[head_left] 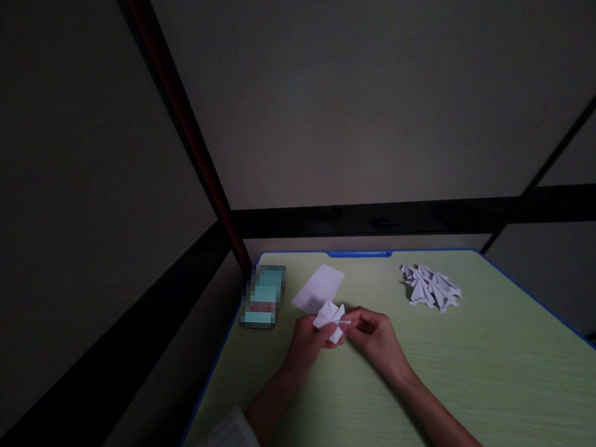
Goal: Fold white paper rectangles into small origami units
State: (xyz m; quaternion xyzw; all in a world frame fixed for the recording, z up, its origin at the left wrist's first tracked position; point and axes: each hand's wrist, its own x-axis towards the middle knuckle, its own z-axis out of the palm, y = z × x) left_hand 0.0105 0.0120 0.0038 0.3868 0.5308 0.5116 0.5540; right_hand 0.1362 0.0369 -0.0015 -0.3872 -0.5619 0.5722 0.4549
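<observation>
A small folded white paper piece (329,315) with several creased flaps is held just above the green table (494,364). My left hand (308,341) pinches its lower left side. My right hand (376,337) grips its right edge with closed fingers. Just behind the folded piece lies a flat white paper sheet (319,287).
A pile of folded white paper shapes (431,286) lies at the table's far right. A blurred teal phone-like object (264,296) rests at the far left corner. The table has a blue rim (358,253) and stands close to dim walls with dark rails.
</observation>
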